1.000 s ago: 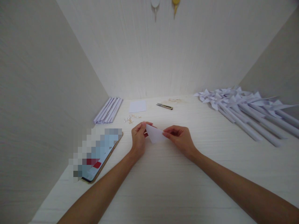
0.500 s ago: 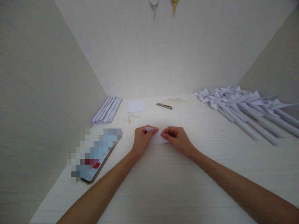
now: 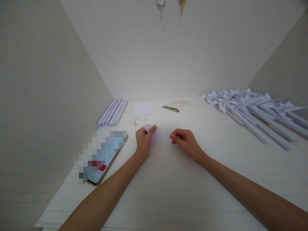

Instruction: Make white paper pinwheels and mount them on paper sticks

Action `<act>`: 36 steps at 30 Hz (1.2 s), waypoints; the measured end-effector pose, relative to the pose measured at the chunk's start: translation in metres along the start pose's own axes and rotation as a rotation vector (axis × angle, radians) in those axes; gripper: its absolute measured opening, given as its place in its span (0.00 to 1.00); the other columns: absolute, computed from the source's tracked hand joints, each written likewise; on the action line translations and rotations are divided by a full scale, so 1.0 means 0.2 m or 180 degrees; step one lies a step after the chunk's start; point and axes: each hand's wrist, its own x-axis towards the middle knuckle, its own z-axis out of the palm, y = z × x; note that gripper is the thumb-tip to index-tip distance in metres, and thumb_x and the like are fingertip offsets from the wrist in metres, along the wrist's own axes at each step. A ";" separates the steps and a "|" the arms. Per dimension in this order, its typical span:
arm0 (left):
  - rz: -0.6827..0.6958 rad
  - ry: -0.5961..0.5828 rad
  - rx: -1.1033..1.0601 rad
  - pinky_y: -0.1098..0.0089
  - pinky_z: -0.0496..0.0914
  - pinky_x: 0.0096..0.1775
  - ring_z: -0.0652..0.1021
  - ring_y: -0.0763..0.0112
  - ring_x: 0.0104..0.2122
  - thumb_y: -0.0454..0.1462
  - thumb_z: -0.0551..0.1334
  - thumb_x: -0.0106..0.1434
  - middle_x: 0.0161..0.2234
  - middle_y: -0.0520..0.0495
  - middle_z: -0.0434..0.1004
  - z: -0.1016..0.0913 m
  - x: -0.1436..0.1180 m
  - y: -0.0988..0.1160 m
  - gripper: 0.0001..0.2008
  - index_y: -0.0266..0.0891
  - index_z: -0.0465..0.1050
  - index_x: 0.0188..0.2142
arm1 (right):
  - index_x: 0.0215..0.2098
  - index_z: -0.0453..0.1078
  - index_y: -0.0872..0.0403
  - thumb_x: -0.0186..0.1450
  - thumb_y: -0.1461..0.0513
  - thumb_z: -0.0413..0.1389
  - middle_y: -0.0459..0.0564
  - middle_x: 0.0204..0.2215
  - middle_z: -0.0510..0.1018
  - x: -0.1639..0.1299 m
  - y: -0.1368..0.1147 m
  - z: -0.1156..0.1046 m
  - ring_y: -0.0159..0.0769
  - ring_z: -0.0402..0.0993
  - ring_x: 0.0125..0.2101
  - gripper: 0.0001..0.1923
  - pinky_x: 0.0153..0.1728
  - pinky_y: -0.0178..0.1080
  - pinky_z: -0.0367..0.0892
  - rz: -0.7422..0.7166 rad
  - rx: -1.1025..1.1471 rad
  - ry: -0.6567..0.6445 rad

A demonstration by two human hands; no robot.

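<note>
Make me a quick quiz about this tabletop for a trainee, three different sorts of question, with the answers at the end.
1. Multiple choice: what lies just to the right of the square sheet?
A. the phone
B. the snips
C. the rolls

2. True or false: the pinwheels lie on the right side of the table.

3. Fill the gap: the thumb of the ____ hand lies over the held paper.

Key:
1. B.
2. True.
3. Left; the left hand grips the paper's left part, with the thumb on top.
</note>
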 end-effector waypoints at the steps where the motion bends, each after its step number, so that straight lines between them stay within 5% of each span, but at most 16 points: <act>1: 0.0008 0.0118 -0.0027 0.76 0.58 0.21 0.64 0.79 0.18 0.41 0.65 0.42 0.17 0.54 0.67 0.00 0.01 0.00 0.11 0.34 0.70 0.18 | 0.16 0.64 0.56 0.53 0.61 0.52 0.43 0.13 0.66 0.00 0.00 0.00 0.26 0.58 0.16 0.10 0.18 0.31 0.53 0.0028 0.0051 0.0030; 6: 0.0104 0.0706 -0.0288 0.76 0.60 0.22 0.65 0.79 0.19 0.43 0.65 0.41 0.18 0.54 0.68 -0.05 0.06 -0.01 0.14 0.33 0.70 0.21 | 0.17 0.64 0.56 0.52 0.60 0.54 0.42 0.13 0.65 0.01 0.04 -0.03 0.26 0.58 0.16 0.09 0.19 0.31 0.53 0.0148 0.0623 0.0483; 9: 0.0101 0.0759 -0.0459 0.75 0.61 0.24 0.67 0.78 0.21 0.43 0.66 0.40 0.20 0.53 0.70 -0.07 0.09 -0.01 0.14 0.33 0.70 0.22 | 0.18 0.63 0.55 0.53 0.60 0.53 0.40 0.12 0.61 0.03 0.06 -0.04 0.25 0.56 0.16 0.09 0.18 0.31 0.51 0.0196 0.1001 0.0923; 12: -0.0093 0.0356 -0.0392 0.75 0.61 0.23 0.68 0.78 0.20 0.42 0.66 0.39 0.20 0.52 0.70 -0.05 0.08 -0.01 0.14 0.33 0.71 0.21 | 0.21 0.63 0.55 0.55 0.59 0.51 0.42 0.16 0.64 0.04 0.06 -0.04 0.25 0.57 0.18 0.08 0.19 0.31 0.52 0.0089 0.0877 0.0784; 18: -0.0150 -0.0541 0.0291 0.76 0.59 0.20 0.65 0.79 0.17 0.38 0.66 0.40 0.15 0.54 0.67 0.00 0.00 0.01 0.09 0.34 0.70 0.18 | 0.20 0.64 0.56 0.55 0.59 0.50 0.42 0.15 0.62 0.02 0.03 -0.01 0.26 0.56 0.18 0.10 0.19 0.31 0.51 -0.0045 -0.0052 -0.0316; 22: -0.0133 -0.0967 0.0692 0.76 0.57 0.19 0.64 0.79 0.16 0.36 0.67 0.39 0.14 0.54 0.67 -0.01 -0.02 0.03 0.08 0.33 0.71 0.18 | 0.22 0.65 0.56 0.56 0.59 0.49 0.42 0.15 0.63 0.02 0.03 0.00 0.26 0.57 0.17 0.09 0.18 0.31 0.53 -0.0032 -0.0054 -0.0449; 36: 0.0265 0.0048 -0.0284 0.77 0.60 0.24 0.66 0.81 0.20 0.35 0.65 0.42 0.17 0.55 0.68 0.00 0.03 -0.01 0.07 0.35 0.69 0.15 | 0.19 0.61 0.55 0.54 0.62 0.50 0.42 0.14 0.62 0.01 0.03 0.00 0.26 0.56 0.16 0.07 0.16 0.31 0.53 -0.0099 -0.0184 -0.0199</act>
